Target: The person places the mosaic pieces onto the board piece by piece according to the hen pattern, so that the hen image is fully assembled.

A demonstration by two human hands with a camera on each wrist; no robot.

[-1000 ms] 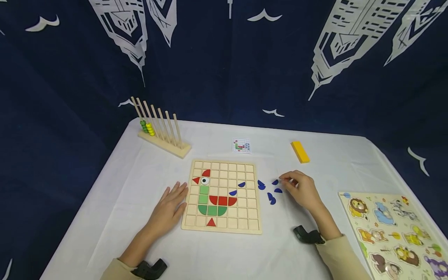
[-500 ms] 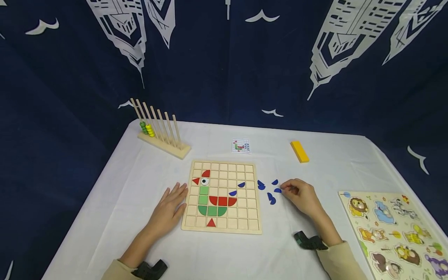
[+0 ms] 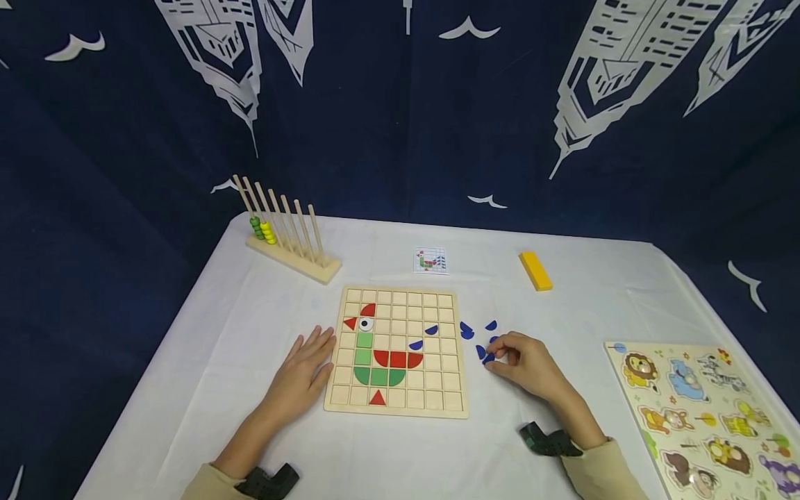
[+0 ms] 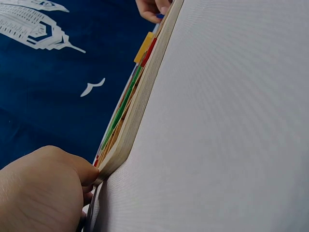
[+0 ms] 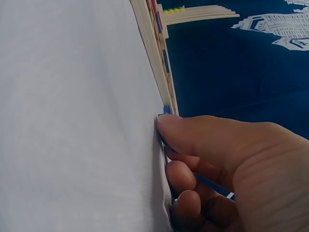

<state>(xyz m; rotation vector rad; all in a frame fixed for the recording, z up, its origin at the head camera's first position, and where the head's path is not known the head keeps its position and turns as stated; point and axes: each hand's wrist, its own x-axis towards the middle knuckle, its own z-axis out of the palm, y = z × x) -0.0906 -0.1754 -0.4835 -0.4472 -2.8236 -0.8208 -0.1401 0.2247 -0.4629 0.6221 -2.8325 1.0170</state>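
My right hand (image 3: pixel 525 361) pinches a blue half-circle piece (image 3: pixel 489 357) between thumb and index finger, right of the wooden grid board (image 3: pixel 431 401). In the right wrist view the thumb (image 5: pixel 186 133) covers most of that piece. Several other blue half-circle pieces (image 3: pixel 467 330) lie around it on the cloth. My left hand (image 3: pixel 305 368) rests with straight fingers along the board's left edge. On the board, red, green and white-eyed pieces form a bird, with a red square (image 3: pixel 397 359) in its body. Two blue half-circles (image 3: pixel 431 330) lie in cells to the right.
A small picture card (image 3: pixel 431 260) of the bird lies behind the board. At the back left stands a peg rack (image 3: pixel 294 260) with green and yellow beads. A yellow block (image 3: pixel 535 271) lies at the back right, an animal puzzle (image 3: pixel 700 417) at the right.
My right hand has moved toward me and slightly left, from the upper blue pieces to the lower ones, and now pinches one. The left hand has stayed at the board's edge.
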